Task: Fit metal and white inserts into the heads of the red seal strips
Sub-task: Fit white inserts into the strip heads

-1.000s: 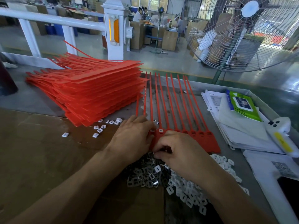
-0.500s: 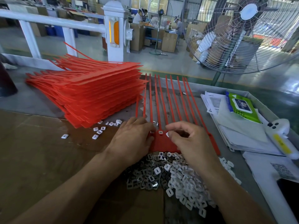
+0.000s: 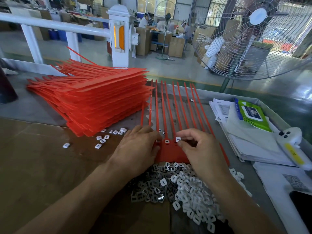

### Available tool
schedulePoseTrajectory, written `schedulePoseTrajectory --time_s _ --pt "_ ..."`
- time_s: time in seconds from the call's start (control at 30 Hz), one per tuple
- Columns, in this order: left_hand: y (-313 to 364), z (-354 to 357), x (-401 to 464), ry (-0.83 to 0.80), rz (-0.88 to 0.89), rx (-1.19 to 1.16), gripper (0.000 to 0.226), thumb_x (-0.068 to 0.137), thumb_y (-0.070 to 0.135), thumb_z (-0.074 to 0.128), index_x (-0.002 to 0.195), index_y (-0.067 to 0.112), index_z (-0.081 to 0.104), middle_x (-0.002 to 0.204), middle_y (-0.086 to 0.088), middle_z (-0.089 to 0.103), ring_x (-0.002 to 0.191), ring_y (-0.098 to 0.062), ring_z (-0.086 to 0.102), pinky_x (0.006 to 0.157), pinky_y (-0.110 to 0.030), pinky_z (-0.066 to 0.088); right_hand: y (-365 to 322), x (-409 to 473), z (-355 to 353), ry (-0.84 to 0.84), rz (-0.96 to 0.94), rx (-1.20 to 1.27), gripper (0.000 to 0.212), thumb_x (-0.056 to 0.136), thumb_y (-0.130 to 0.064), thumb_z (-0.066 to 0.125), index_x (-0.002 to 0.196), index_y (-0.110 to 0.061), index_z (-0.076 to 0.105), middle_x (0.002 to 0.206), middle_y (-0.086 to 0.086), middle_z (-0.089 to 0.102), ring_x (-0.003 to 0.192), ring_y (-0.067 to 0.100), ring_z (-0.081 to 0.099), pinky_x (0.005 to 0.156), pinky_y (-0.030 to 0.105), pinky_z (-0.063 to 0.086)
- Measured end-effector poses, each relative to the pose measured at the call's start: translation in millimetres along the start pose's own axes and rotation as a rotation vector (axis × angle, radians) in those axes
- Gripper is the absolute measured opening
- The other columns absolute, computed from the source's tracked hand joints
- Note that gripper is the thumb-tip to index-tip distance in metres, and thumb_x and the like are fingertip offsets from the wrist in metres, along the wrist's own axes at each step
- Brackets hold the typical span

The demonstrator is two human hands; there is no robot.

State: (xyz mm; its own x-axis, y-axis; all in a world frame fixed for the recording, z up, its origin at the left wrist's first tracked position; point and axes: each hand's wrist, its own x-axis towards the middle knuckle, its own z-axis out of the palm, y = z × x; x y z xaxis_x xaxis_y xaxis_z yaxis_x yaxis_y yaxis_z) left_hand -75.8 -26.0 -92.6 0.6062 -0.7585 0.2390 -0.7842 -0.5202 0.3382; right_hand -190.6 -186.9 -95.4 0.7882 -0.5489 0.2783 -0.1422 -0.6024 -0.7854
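Table (image 3: pixel 42 166) is carrying a tall stack of red strips (image 3: pixel 94 102) at left; one joined strip set (image 3: pixel 170 152) is lying flat at centre. Left hand (image 3: pixel 136 149) is pressing flat on its heads. Right hand (image 3: pixel 200 149) is pinching a white insert (image 3: pixel 178 139) just over a head, with the insert pile (image 3: pixel 182 188) lying nearest.

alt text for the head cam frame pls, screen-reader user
A right hand pinches a white insert over the heads of a flat row of red seal strips, which the left hand steadies. A pile of metal and white inserts lies just below; a tall stack of red strips sits to the left.
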Motion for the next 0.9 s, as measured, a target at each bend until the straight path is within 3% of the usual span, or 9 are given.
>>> schedulePoseTrajectory --time_s 0.2,0.43,0.9 --pt "1 1 0 -0.002 -0.005 0.000 0.033 0.101 0.037 0.051 0.133 0.040 0.055 0.133 0.014 0.053 0.129 -0.013 0.040 0.113 -0.038 0.030 6 10 1 -0.028 -0.017 -0.171 0.020 0.095 -0.015 0.073 0.111 -0.027 0.076 0.098 -0.021 0.069 0.088 -0.022 0.057 0.072 -0.006 0.039" --pt "3 1 1 -0.008 -0.008 0.024 0.034 0.101 0.037 0.050 0.135 0.039 0.054 0.134 0.013 0.052 0.129 -0.014 0.040 0.112 -0.038 0.031 4 17 8 -0.056 -0.035 -0.269 0.016 0.096 -0.014 0.071 0.110 -0.020 0.078 0.105 -0.009 0.072 0.096 0.005 0.064 0.084 0.018 0.049" --pt "3 1 1 -0.004 -0.002 0.032 0.034 0.102 0.037 0.049 0.135 0.038 0.054 0.134 0.012 0.052 0.128 -0.014 0.040 0.112 -0.037 0.031 3 21 10 -0.054 -0.011 -0.321 0.018 0.097 -0.019 0.071 0.113 -0.022 0.079 0.109 -0.007 0.069 0.102 0.010 0.064 0.094 0.028 0.053"
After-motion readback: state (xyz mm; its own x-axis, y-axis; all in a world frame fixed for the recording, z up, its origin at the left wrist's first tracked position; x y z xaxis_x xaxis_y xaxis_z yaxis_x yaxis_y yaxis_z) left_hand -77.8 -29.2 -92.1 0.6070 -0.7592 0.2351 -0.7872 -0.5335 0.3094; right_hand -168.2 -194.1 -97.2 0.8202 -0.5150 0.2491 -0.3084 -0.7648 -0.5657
